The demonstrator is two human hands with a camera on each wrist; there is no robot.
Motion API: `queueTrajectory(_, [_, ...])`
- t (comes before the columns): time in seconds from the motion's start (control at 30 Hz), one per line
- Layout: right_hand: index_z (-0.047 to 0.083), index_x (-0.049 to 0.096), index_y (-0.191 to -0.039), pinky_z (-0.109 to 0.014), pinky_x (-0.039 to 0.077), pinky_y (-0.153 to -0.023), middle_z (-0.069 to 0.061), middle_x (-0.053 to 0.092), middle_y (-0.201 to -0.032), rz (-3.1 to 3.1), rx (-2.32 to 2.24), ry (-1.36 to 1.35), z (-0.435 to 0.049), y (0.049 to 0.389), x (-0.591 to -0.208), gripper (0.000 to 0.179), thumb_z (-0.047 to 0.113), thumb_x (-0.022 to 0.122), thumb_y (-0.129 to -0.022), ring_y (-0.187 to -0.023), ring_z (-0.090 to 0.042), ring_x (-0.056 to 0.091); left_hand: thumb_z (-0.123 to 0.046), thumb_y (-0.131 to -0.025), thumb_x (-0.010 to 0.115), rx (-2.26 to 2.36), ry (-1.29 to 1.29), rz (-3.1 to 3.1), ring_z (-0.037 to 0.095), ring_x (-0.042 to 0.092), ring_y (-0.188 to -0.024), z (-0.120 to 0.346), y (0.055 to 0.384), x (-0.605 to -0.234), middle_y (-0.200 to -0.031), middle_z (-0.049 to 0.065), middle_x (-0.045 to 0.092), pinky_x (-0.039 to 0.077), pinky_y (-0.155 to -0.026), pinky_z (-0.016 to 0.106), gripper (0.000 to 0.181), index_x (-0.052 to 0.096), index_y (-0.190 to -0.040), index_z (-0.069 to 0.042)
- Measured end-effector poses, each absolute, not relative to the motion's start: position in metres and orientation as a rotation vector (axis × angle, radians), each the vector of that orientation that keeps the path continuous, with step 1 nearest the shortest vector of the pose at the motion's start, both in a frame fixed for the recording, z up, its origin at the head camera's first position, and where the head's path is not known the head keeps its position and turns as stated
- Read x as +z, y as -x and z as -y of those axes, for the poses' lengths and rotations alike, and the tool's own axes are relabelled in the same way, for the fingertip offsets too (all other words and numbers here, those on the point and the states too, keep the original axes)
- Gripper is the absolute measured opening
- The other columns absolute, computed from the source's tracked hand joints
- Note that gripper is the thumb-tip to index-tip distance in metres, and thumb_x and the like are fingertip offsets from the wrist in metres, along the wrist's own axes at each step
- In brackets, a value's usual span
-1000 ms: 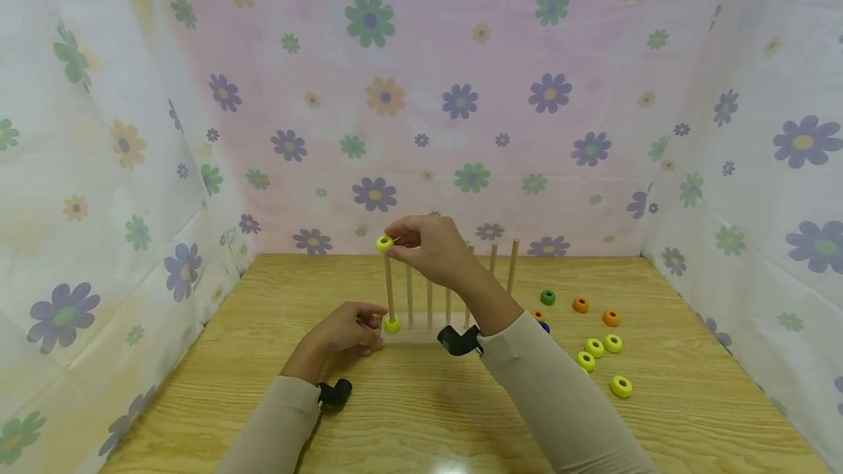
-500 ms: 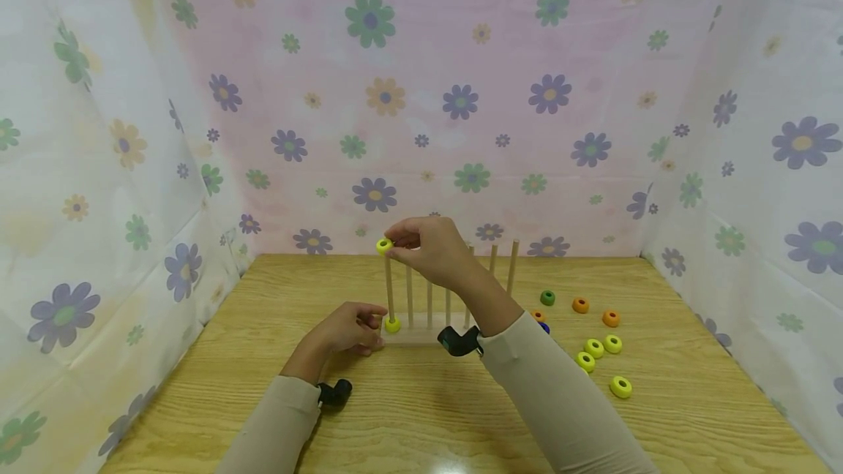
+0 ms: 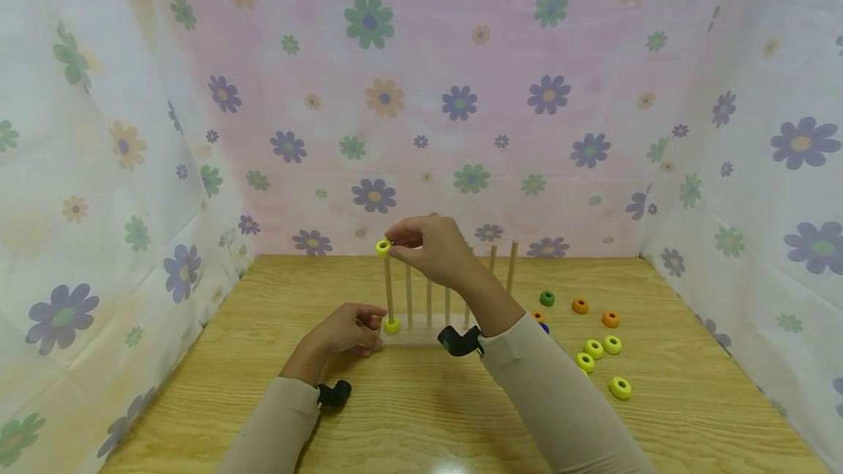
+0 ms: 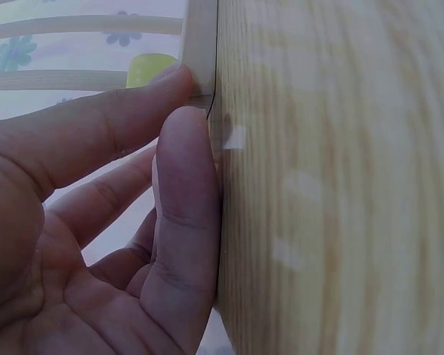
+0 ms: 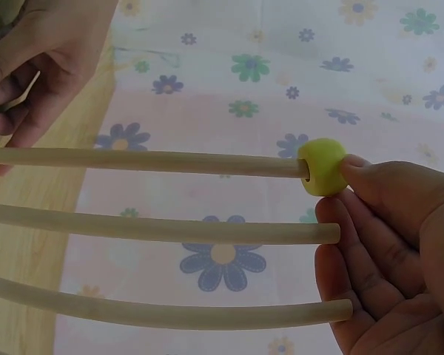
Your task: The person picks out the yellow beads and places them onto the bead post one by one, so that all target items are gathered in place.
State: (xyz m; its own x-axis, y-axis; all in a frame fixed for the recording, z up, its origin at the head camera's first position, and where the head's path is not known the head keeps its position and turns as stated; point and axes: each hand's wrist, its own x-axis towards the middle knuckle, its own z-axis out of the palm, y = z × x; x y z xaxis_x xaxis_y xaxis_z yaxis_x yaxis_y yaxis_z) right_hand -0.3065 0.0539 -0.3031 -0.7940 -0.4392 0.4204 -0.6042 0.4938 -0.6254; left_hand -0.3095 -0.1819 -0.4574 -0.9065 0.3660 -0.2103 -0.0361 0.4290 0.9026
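Note:
My right hand (image 3: 431,251) pinches a yellow bead (image 3: 383,248) between thumb and fingers. In the right wrist view this bead (image 5: 324,167) sits on the tip of the leftmost wooden peg (image 5: 163,160), which enters its hole. Another yellow bead (image 3: 392,325) rests at the foot of the same peg. The pegs rise from a pale wooden base (image 3: 411,336). At the base's left end, my left hand (image 3: 345,329) holds the corner with thumb and forefinger, seen close up in the left wrist view. My right hand and forearm hide parts of the other pegs.
To the right on the wooden table (image 3: 685,415) lie several loose yellow beads (image 3: 620,388), a few orange ones (image 3: 580,306), a green bead (image 3: 547,298) and a partly hidden blue bead (image 3: 544,328). Flowered cloth (image 3: 421,64) hangs at the back and sides.
The pinched yellow bead has come down very slightly at the peg's tip. My left hand stays in place on the base.

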Motion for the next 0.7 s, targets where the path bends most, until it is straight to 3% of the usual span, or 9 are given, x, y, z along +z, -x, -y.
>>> queueTrajectory(0.7, [0.016, 0.078, -0.112, -0.029, 0.061, -0.083, 0.005, 0.077, -0.104, 2.541, 1.172, -0.896, -0.0539, 0.3058, -0.3023, 0.017, 0.022, 0.076, -0.096, -0.093, -0.007, 0.073, -0.001, -0.086, 0.081, 1.482, -0.300, -2.305, 0.023, 0.062, -0.082, 0.1831, 0.3111, -0.4592, -0.107, 0.013, 0.054, 0.062, -0.071, 0.034, 0.063, 0.059, -0.145, -0.006])
